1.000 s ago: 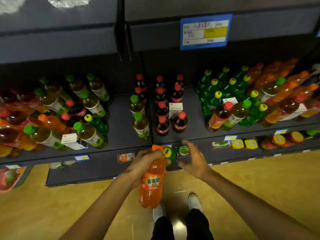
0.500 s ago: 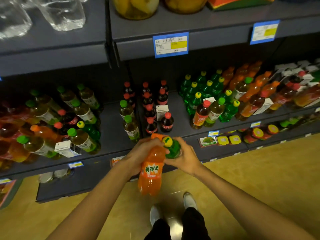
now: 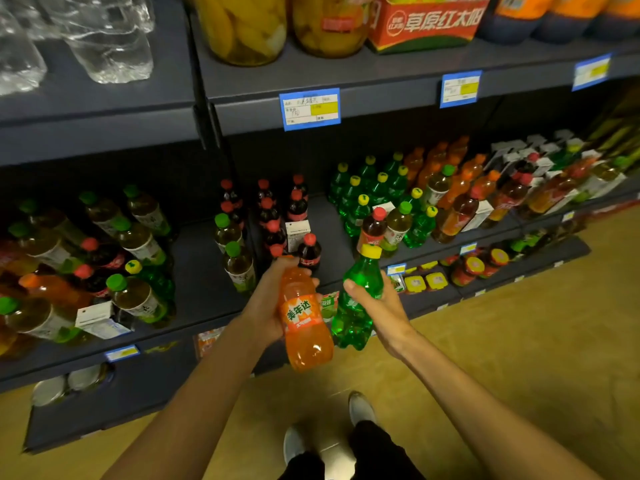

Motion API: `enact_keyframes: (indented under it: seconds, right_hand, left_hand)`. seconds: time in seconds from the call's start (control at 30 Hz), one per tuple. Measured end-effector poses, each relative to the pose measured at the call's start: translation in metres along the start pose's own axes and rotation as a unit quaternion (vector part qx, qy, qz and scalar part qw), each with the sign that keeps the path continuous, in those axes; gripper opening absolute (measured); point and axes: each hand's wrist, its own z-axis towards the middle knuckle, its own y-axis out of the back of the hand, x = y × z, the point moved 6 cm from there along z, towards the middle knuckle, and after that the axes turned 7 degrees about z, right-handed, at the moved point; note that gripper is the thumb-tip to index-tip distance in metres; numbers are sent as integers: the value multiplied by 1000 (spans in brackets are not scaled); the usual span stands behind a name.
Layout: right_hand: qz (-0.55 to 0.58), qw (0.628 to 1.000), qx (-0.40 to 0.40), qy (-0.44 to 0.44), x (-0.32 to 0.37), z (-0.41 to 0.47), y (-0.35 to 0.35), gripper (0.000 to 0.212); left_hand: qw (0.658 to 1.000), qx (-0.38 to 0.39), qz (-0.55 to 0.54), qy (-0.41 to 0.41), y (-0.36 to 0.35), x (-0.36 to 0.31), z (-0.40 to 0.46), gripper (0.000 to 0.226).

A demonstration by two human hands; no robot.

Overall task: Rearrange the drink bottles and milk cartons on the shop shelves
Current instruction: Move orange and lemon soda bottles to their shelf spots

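just beyond our fingers (image 3: 349, 285) we see a bare strip of shelf (image 3: 334, 233) running back between the cola bottles (image 3: 309, 251) and the green bottles (image 3: 356, 213). left of our fingers, more bare shelf lies past the tea bottles (image 3: 239, 263). the upper shelf (image 3: 363, 105) overhangs it all.

A shop: price tags (image 3: 309, 109) front dark shelves (image 3: 346, 81) of drink bottles (image 3: 356, 206).

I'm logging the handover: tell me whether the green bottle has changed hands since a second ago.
Yes. The green bottle left the left hand beside the orange bottle; the right hand now holds it, farther right.
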Motion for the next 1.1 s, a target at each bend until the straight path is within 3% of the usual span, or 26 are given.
enact_keyframes:
  seconds: [0.27,0.4,0.5,0.73,0.9,1.1]
  right_hand:
    - [129,988,-49,-66,5,-5,40,74]
    - [166,980,-18,-106,6,10,54,73]
    - [153,980,-17,-129,7,27,67,86]
    - [148,975,4,-167,24,62,107,78]
    - [117,978,53,-163,42,89,134,61]
    - [83,981,64,-163,58,105,158,88]
  left_hand:
    - [997,69,26,37,-46,16,18,24]
    - [996,73,34,36,-60,22,31,33]
    - [998,47,24,37,-67,24,42,34]
    - [999,-36,-20,23,-92,21,66,29]
    - [996,-77,-50,-7,-117,26,77,33]
    - [991,-112,-70,-22,-134,49,89,34]
